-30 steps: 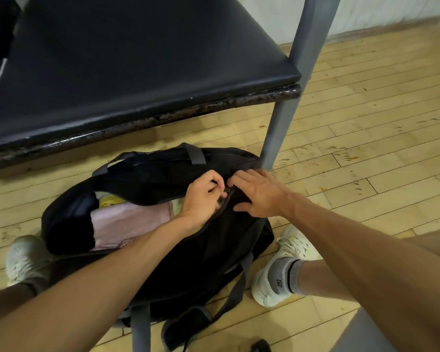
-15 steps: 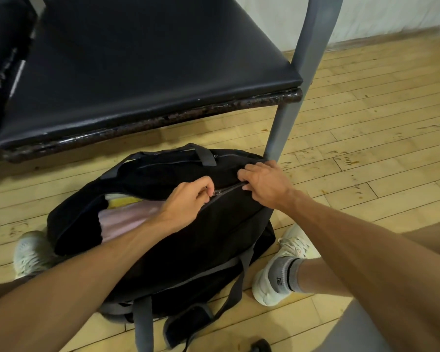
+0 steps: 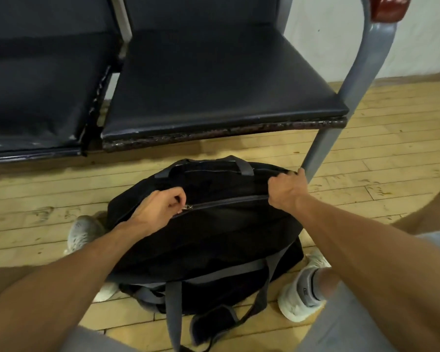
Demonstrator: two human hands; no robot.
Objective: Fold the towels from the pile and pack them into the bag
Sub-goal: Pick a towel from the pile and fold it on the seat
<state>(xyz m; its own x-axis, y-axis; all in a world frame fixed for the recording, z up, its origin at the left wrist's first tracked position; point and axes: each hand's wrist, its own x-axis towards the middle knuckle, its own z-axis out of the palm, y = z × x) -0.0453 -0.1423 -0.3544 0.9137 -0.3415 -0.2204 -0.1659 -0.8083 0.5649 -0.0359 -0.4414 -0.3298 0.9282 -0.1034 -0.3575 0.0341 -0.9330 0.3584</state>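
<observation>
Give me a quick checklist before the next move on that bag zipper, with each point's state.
1. Left hand pinches the zipper pull: ok.
2. Right hand grips the bag at its end: ok.
3. Zipper between the hands lies closed and straight: ok.
4. Nothing caught ahead of the pull: cannot tell, the left hand hides it.
5. Grey strap lies clear of the zipper: ok.

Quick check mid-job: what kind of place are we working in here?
Probably a waiting area or sports hall. Clues: linked black padded seats on a grey metal frame, a scuffed wood-strip floor, and a plain white wall behind.
</observation>
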